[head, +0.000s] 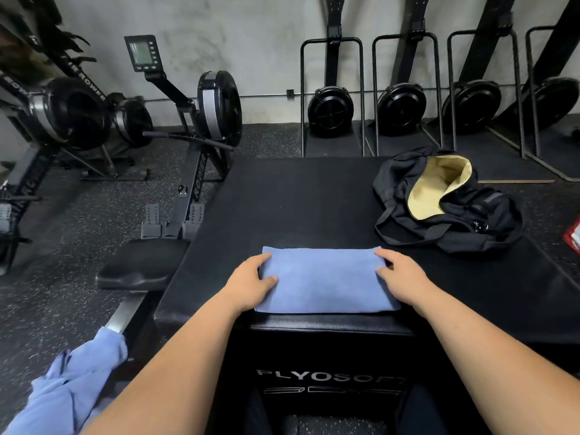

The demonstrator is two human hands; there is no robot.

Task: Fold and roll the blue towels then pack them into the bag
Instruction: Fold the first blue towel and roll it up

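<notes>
A blue towel [324,279], folded into a flat rectangle, lies near the front edge of a black padded plyo box [298,199]. My left hand [251,284] rests on its left end, thumb on top of the cloth and fingers along the edge. My right hand [401,277] rests on the right end in the same way. A black bag [464,215] with a pale yellow lining lies open at the box's back right. More blue towels [72,387] lie crumpled in a heap at the lower left, draped by a rowing machine's rail.
Rowing machines [175,127] stand to the left, one with its seat [138,268] close against the box's left side. Upright ski machines [332,105] line the back wall. A red-and-white object [572,238] lies on the floor at the far right.
</notes>
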